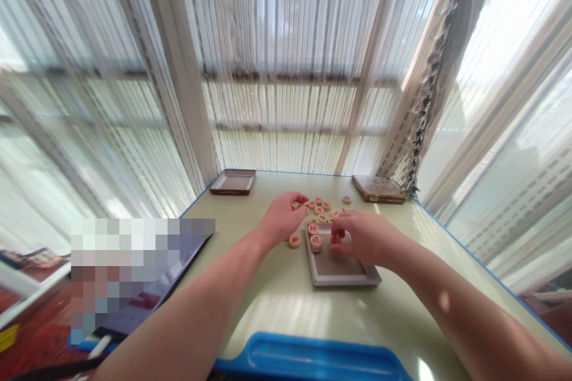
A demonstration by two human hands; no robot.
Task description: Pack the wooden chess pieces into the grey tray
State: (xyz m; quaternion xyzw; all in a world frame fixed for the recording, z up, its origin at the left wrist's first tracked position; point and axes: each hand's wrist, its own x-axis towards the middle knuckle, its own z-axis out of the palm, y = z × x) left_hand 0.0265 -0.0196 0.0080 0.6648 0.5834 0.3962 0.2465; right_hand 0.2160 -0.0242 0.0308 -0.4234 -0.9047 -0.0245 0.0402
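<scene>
Round wooden Chinese chess pieces (319, 210) with red or dark characters lie clustered on the pale green table. My left hand (285, 215) is at the cluster's left side, its fingers and thumb curled around a piece (295, 205); the grip is partly hidden. Over the shallow grey box tray (344, 280), my right hand (360, 235) pinches a red-marked piece (335, 239) between thumb and fingers. Along the tray's left side sit a red-marked piece (313, 228) and a short stack (316, 242) topped in red. One loose piece (294, 241) lies just left of the tray.
An open brown-edged box lid (233, 190) rests at the back left. A flat, printed box (379, 189) is at the back right, with a lone piece (346, 200) nearer the middle. A dark-edged screen (147, 303) stands left; a blue tray-like edge (322, 357) is in front.
</scene>
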